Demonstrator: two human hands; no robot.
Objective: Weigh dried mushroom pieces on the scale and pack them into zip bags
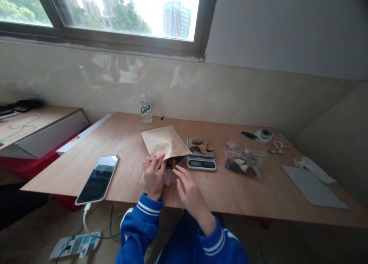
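Note:
A brown kraft paper bag lies flat on the table, its mouth towards me and parted. My left hand grips the bag's near edge, thumb and fingers pinching the paper. At the opening, my right hand has its fingertips closed on a small dried brown piece; part of it is hidden. Clear plastic bags with red seal strips lie beneath the paper bag. Just right of it stands a digital kitchen scale, bearing several dried brown slices. Its display digits are too small to read.
Further right are a zip bag of dried pieces, a screwdriver, a white camera and a grey sheet. A plastic bottle stands behind. On the left, a phone lies cabled to a power strip.

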